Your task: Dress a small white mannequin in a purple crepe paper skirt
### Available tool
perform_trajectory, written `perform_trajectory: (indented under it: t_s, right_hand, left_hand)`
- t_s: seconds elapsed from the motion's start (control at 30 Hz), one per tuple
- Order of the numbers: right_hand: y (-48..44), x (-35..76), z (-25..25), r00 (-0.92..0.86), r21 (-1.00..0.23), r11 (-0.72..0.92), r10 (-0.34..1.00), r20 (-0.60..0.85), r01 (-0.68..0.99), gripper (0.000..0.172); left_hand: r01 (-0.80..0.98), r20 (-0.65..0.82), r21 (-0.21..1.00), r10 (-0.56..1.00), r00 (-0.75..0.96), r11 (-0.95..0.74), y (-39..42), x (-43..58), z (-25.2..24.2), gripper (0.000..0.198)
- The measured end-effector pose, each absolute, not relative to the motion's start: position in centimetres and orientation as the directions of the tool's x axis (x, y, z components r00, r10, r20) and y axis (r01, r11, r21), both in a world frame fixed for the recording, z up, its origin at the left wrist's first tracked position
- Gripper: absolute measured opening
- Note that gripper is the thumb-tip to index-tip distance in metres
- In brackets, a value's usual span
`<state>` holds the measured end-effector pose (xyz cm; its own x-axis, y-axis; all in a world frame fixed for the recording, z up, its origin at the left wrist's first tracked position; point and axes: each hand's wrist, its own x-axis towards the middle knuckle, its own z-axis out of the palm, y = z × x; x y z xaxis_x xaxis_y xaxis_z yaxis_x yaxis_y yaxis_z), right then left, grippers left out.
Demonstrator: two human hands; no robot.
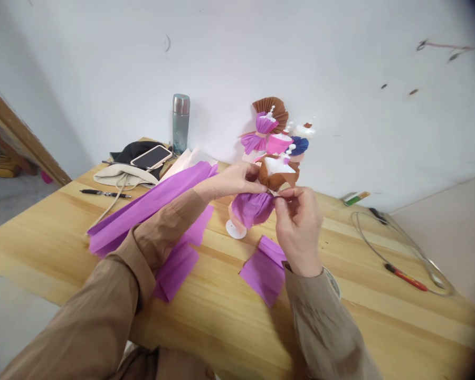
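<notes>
Pinched narrowly, the thumb and fingertips of the left hand (243, 180) and the right hand (301, 224) close on the waist of a small dressed figure (257, 206), just right of the centre of the frame. A thin, pale strip (274, 193) shows between the fingertips; which of them holds it is too small to tell.

Above the grip, smooth brown paper (269, 180) wraps around a glossy white bust (279, 164). Directly below it, a gathered purple skirt (255, 211) puffs out in soft, crinkled folds, tilting toward the lower left, where a flat white disc (236, 230) shows beneath.

Behind, against the pale wall, more miniature dresses (277, 142) cluster in pink, purple and navy, one beneath a stiff, pleated brown fan (281, 112).

Creased purple paper (265, 272) lies on the wood-grained table (221, 322) just below the right hand's wrist. To the left of the frame, a long, folded purple sheet (142, 211) slants past the left sleeve (158, 232). A metal-topped bottle (181, 124) stands at upper left, near a phone (152, 157) resting on cloth (124, 177).
</notes>
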<state>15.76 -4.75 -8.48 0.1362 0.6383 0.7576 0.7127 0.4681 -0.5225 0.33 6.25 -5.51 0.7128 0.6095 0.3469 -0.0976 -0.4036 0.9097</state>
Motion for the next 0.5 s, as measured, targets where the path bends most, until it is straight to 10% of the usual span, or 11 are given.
perform_trajectory:
  t_s: [0.5]
  right_hand:
    - [-5.04, 14.71, -8.04, 0.370, -0.604, 0.312, 0.562, 0.740, 0.734, 0.033]
  left_hand:
    - [-0.077, 0.328, 0.911, 0.600, 0.730, -0.405, 5.45, 0.18, -5.05, 0.014]
